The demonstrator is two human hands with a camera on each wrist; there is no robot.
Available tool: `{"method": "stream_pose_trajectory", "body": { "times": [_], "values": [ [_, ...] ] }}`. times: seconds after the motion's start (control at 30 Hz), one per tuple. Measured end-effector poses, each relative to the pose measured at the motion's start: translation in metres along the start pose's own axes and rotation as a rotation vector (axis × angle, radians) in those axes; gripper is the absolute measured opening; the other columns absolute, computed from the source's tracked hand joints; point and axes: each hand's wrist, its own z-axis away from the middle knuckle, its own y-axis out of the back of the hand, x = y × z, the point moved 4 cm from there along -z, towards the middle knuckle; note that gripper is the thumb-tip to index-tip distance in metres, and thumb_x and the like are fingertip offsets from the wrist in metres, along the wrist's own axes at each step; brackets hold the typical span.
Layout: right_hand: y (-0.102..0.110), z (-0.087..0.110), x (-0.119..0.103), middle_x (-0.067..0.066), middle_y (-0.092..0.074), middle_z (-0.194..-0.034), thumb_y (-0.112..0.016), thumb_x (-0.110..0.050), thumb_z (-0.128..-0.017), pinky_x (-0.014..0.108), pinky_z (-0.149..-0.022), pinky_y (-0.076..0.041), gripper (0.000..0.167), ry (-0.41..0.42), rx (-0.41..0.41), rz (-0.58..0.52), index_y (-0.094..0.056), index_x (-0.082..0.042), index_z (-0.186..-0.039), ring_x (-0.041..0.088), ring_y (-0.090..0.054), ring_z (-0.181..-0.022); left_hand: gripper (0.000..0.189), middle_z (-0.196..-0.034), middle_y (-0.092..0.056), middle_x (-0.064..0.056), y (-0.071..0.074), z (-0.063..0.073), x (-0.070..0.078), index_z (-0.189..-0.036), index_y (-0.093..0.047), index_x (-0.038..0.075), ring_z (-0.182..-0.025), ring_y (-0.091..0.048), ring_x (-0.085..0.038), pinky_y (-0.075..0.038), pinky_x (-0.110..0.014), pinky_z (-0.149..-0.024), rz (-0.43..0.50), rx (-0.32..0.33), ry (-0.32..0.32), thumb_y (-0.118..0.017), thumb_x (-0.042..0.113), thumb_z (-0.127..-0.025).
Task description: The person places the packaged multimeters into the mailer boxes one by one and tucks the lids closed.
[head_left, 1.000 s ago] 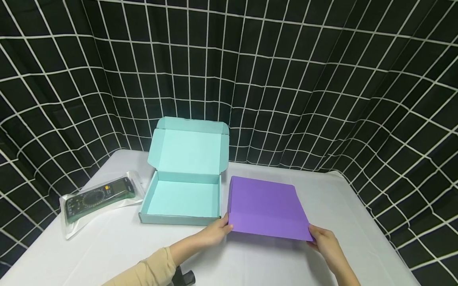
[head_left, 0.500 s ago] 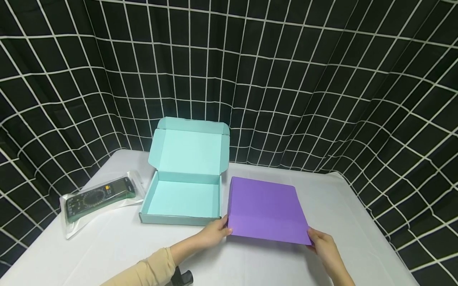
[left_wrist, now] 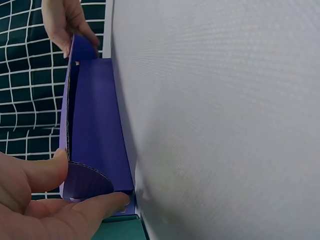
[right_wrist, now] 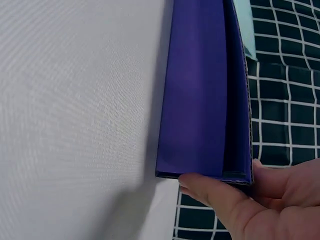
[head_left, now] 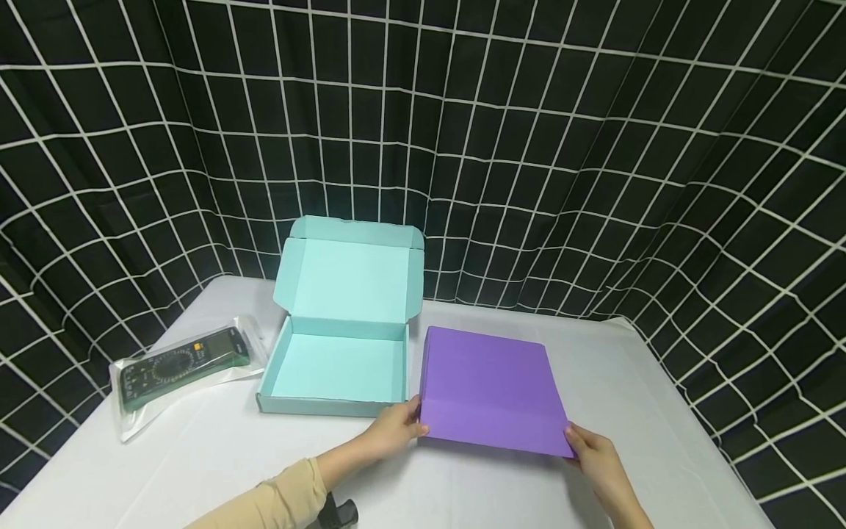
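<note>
A purple cardboard box [head_left: 492,389] stands on the table with its lid lowered and a dark gap left along the front edge. My left hand [head_left: 393,430] holds its front left corner. In the left wrist view the thumb lies at the lid's edge, and a finger touches the corner by a rounded side flap [left_wrist: 89,180]. At the front right corner, my right hand [head_left: 595,452] pinches the box. The right wrist view shows a finger [right_wrist: 205,190] under that corner, beside the upright purple front wall [right_wrist: 195,90]. The inside of the box is hidden.
Left of the purple box a teal box [head_left: 337,405] stands with its lid up. Farther left lies a multimeter [head_left: 181,367] in a clear plastic bag. A small black object [head_left: 340,513] shows by the left sleeve. A black gridded cloth [head_left: 423,132] hangs behind the white table [head_left: 489,488].
The lid's front edge has come down and slightly nearer, most at the right corner. My right hand has shifted a little left and down with it; the left hand has barely moved.
</note>
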Motion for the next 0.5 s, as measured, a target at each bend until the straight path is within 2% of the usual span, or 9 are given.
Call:
{"method": "stream_pose_trajectory", "body": {
  "times": [0.13,0.33,0.5],
  "values": [
    [0.003,-0.001,0.004,0.041,-0.043,-0.132,-0.040,-0.003,-0.103,0.028,-0.079,-0.059,0.041,0.011,0.014,0.053,-0.035,0.028,-0.130,0.035,-0.062,-0.108,0.059,-0.128,-0.052,-0.036,-0.001,-0.001,-0.001,-0.136,-0.036,-0.023,-0.122,-0.049,-0.048,-0.043,-0.054,-0.101,-0.034,0.010,-0.030,-0.061,0.008,-0.093],
    [0.012,-0.004,0.010,0.032,-0.059,-0.122,-0.057,-0.007,-0.098,0.021,-0.079,-0.057,0.044,0.034,0.039,0.116,-0.046,0.020,-0.131,0.008,-0.064,-0.092,0.053,-0.124,-0.058,-0.032,-0.002,-0.003,0.002,-0.132,-0.045,-0.018,-0.119,-0.053,-0.046,-0.045,-0.053,-0.100,-0.179,0.030,-0.065,-0.065,0.008,-0.090],
    [0.021,-0.010,0.014,0.029,-0.060,-0.123,-0.067,-0.011,-0.091,0.010,-0.083,-0.046,0.052,0.127,-0.031,0.148,-0.048,0.017,-0.132,-0.006,-0.058,-0.096,0.059,-0.128,-0.054,-0.035,-0.003,-0.003,0.003,-0.134,-0.041,-0.020,-0.123,-0.050,-0.047,-0.042,-0.055,-0.103,-0.201,0.021,-0.038,-0.067,0.008,-0.088]
  ]
}}
